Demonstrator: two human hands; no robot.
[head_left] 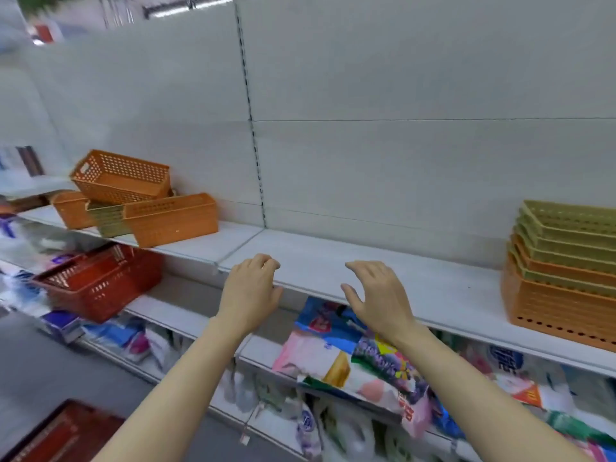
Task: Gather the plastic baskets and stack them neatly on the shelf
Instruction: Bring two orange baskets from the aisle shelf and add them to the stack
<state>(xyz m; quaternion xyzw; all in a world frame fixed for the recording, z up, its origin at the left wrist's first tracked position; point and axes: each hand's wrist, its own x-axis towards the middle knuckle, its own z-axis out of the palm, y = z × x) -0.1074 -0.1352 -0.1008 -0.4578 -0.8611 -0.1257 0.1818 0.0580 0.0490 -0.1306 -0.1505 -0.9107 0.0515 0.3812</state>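
Both hands empty: left hand loosely curled, right hand spread, over the white metal shelf edge. Neat stack of green and orange perforated plastic baskets sits far right; loose orange baskets, jumbled far left, likely get gathered next.

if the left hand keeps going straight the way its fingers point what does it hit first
Probably the bare shelf top, then the back panel. The left hand points past the shelf edge; the orange baskets lie well off to its left. Depth is unclear.

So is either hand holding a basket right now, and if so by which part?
Neither. The left hand and right hand are both empty, fingers loosely curled over the shelf's front edge, with no basket between them.
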